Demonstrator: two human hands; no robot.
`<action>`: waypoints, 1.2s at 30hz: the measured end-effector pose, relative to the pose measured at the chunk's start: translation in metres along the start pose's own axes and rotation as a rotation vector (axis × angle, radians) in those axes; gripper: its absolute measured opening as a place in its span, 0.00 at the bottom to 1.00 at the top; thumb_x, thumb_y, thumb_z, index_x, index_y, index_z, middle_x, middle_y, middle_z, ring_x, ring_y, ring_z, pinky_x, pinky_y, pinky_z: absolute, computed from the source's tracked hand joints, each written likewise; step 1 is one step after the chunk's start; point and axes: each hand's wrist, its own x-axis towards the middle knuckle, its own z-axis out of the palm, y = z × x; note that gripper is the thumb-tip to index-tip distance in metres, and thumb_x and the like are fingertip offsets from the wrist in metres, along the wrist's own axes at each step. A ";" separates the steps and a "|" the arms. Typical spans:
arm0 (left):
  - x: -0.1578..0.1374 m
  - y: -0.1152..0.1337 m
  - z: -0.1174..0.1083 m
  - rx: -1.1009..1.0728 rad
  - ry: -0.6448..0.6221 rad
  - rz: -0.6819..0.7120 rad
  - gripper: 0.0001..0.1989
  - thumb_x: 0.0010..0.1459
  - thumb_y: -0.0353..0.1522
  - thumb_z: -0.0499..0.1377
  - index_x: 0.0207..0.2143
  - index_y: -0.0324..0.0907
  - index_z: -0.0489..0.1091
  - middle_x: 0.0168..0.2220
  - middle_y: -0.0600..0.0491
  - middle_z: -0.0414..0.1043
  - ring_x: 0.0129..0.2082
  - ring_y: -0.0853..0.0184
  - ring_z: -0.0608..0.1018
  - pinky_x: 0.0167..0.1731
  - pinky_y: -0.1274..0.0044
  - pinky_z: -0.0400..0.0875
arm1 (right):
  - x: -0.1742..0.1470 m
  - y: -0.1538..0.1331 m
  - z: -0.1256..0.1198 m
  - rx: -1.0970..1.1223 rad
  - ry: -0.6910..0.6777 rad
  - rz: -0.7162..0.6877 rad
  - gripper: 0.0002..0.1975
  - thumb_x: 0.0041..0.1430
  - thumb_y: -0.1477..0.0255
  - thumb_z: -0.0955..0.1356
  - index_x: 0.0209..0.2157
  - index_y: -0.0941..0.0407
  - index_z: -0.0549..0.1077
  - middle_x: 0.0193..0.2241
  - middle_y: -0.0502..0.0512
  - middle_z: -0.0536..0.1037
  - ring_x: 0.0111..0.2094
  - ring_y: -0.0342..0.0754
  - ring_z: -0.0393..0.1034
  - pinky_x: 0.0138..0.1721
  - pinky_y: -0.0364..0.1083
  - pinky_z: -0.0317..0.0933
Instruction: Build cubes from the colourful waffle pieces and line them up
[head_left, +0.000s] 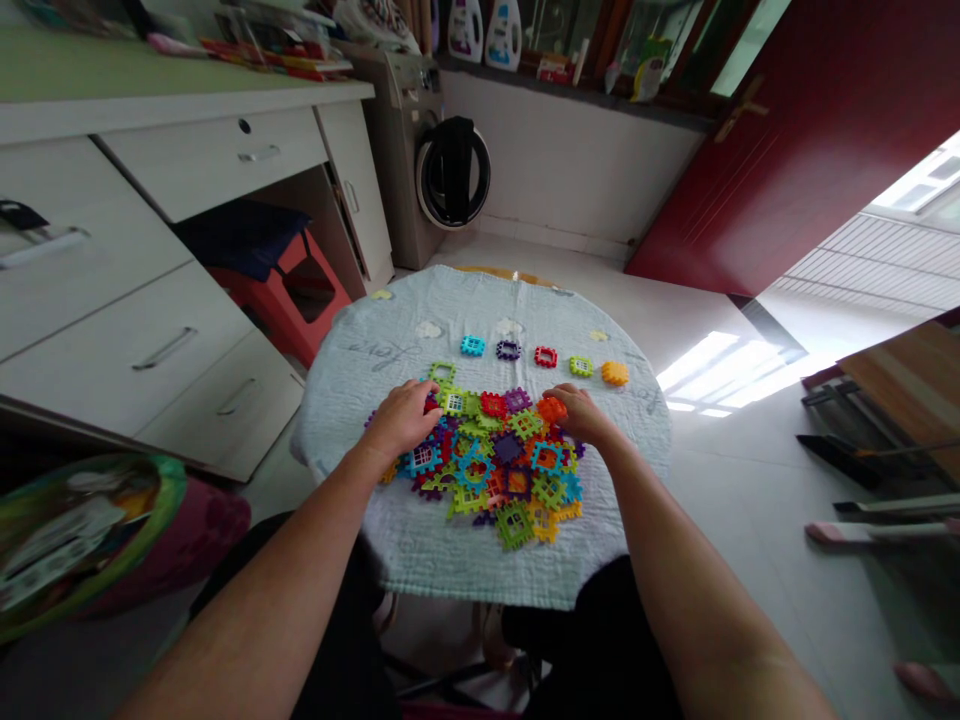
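A heap of colourful plastic interlocking building tiles (508,447) lies on the cloth-covered round table, many with notched edges and window-like openings. At the heap's left edge my left hand (405,415) is closed, a red tile (431,404) between thumb and fingers. My right hand (583,412) grips an orange tile (551,410) at the heap's upper right. Beyond the heap, spaced in a row, are a light blue tile (472,345), a dark purple tile (508,350), a red tile (546,357), a green tile (581,366) and a yellow-orange tile (615,373).
Pale blue cloth (420,310) covers the table. White drawers (165,345) and a red stool (304,295) stand left. A washing machine (409,150) with its door open is behind. A full waste bin (172,520) sits at lower left, a red door (757,150) at right.
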 end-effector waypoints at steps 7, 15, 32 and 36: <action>0.001 0.001 0.000 0.017 -0.014 -0.002 0.17 0.54 0.35 0.54 0.46 0.41 0.68 0.46 0.46 0.71 0.47 0.60 0.73 0.51 0.70 0.66 | 0.007 0.005 0.005 -0.033 -0.056 0.059 0.31 0.45 0.78 0.68 0.54 0.55 0.68 0.53 0.61 0.68 0.55 0.53 0.62 0.56 0.49 0.49; -0.003 0.011 -0.003 0.018 -0.024 0.004 0.17 0.54 0.34 0.54 0.47 0.39 0.68 0.46 0.45 0.71 0.48 0.59 0.73 0.51 0.70 0.66 | 0.009 -0.002 0.003 -0.033 -0.087 0.049 0.31 0.43 0.79 0.67 0.53 0.56 0.69 0.53 0.62 0.67 0.54 0.52 0.62 0.57 0.50 0.47; -0.013 0.061 0.009 -0.293 0.031 0.316 0.29 0.53 0.41 0.62 0.56 0.39 0.62 0.57 0.42 0.65 0.58 0.57 0.67 0.59 0.64 0.60 | -0.014 -0.104 -0.015 0.118 0.104 -0.277 0.21 0.50 0.71 0.69 0.47 0.58 0.67 0.41 0.60 0.72 0.42 0.50 0.67 0.44 0.47 0.59; -0.016 0.061 0.004 -0.336 -0.071 0.298 0.26 0.53 0.40 0.62 0.52 0.40 0.66 0.52 0.43 0.70 0.52 0.58 0.73 0.54 0.67 0.65 | -0.018 -0.123 -0.008 0.154 0.099 -0.297 0.18 0.53 0.71 0.69 0.46 0.58 0.65 0.41 0.61 0.73 0.42 0.51 0.67 0.43 0.48 0.59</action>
